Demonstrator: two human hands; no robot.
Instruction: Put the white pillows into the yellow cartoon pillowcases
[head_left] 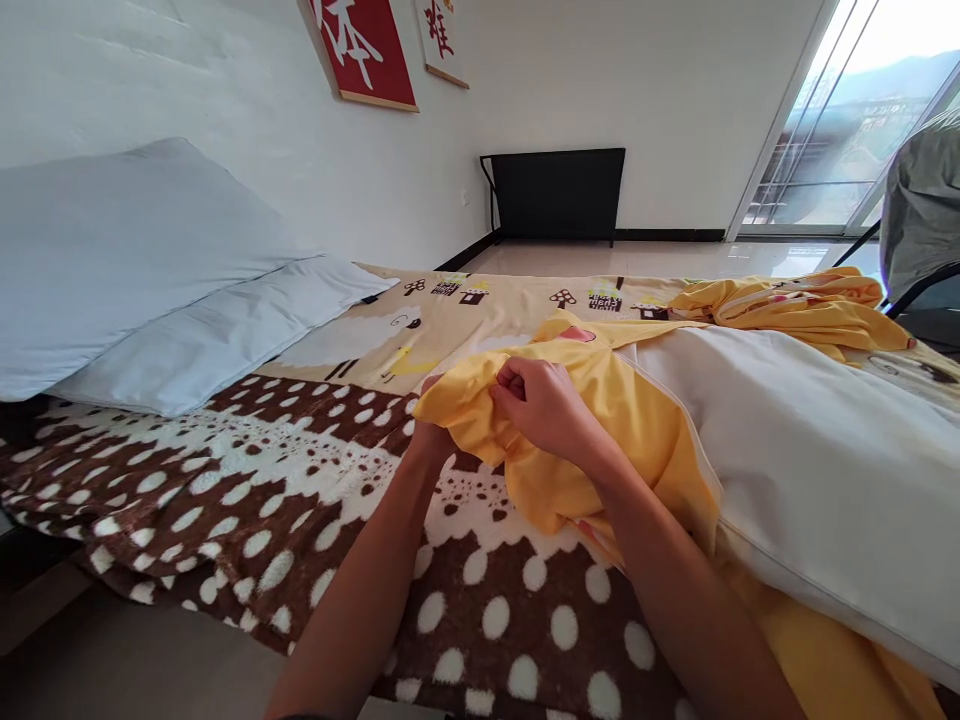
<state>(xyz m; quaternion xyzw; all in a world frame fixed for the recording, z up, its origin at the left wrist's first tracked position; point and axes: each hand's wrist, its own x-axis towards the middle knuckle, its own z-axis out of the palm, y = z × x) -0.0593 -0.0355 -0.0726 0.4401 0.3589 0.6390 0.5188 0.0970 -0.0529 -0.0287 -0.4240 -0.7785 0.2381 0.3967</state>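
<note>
A yellow pillowcase (600, 405) with pink patches is bunched around one end of a white pillow (814, 470), which lies on the right of the bed. My right hand (540, 395) is closed, its thumb and fingers pinching the yellow cloth near the corner. My left hand (435, 435) is at the far left corner of the pillowcase, mostly hidden behind the fabric. The cloth is gathered over it, and it seems to grip the corner from below. Both hands are close together, left of the pillow's end.
A brown and cream blanket (292, 510) with white spots covers the bed. Pale blue pillows (142, 270) lie against the left wall. More crumpled yellow cloth (795, 310) lies at the back right. Beyond stand a black panel (559, 195) and a grey-covered chair (922, 200).
</note>
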